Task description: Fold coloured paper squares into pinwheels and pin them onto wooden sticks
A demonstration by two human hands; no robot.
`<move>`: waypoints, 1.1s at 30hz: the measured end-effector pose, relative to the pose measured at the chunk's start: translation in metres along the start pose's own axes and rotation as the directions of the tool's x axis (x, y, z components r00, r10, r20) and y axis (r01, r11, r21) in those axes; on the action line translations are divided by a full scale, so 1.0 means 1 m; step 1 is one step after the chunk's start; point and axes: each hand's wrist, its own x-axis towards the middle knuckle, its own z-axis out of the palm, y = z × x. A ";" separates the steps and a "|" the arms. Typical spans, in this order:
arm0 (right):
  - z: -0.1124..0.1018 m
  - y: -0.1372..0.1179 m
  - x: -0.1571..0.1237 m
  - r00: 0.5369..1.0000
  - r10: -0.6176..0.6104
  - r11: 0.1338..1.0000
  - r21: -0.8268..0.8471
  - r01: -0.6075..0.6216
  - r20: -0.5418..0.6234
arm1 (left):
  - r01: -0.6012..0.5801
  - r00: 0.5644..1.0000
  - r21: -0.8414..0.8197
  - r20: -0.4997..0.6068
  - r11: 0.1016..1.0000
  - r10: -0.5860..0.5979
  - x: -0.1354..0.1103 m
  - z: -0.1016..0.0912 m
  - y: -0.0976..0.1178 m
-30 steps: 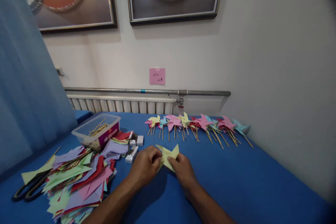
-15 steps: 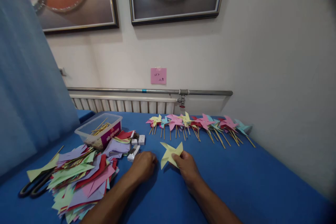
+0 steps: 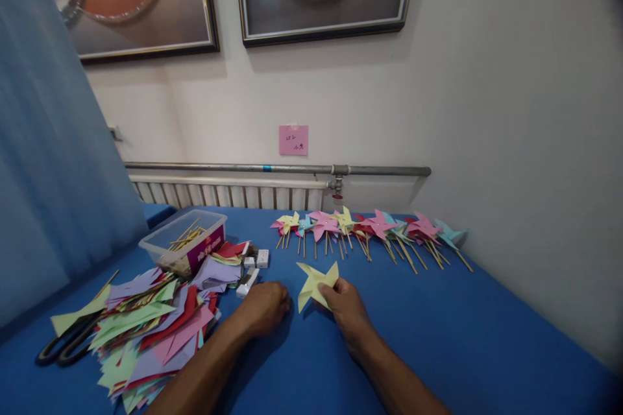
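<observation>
A pale yellow paper pinwheel with its blades folded is pinched at the centre by my right hand; the thumb lies on top. No stick shows on it. Left of it, apart from the paper, my left hand rests low over the blue cloth with its fingers curled closed. Whatever those fingers hold, if anything, is hidden. Just beyond the left hand are small white boxes. A thick pile of coloured paper pieces spreads left of my left forearm.
Finished pinwheels on sticks lie in a row along the back of the blue-covered table. A clear plastic tub holds wooden sticks. Black-handled scissors lie far left, beside a blue curtain. A radiator runs behind.
Almost nothing differs. Both hands and the yellow pinwheel stay in about the same place, and the view has shifted very slightly.
</observation>
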 end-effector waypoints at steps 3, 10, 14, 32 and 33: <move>0.001 -0.002 -0.001 1.000 0.005 1.000 0.001 -0.005 0.003 | -0.008 1.000 -0.011 -0.006 1.000 0.008 -0.001 -0.001 0.001; -0.001 0.002 0.002 1.000 -0.012 0.999 -0.032 0.012 0.013 | 0.085 0.996 -0.174 -0.019 0.981 -0.090 0.004 -0.001 -0.002; -0.002 0.003 0.002 1.000 -0.017 0.999 -0.043 0.018 0.008 | 0.143 0.987 -0.165 -0.048 0.976 -0.153 0.006 0.001 -0.004; 0.000 0.001 0.000 1.000 -0.002 1.000 -0.022 0.002 0.014 | 0.146 0.985 -0.130 -0.074 0.981 -0.157 0.002 -0.003 -0.001; 0.000 0.001 0.000 1.000 0.000 1.000 -0.023 0.000 0.011 | 0.132 0.987 -0.136 -0.069 0.982 -0.142 0.002 -0.003 0.000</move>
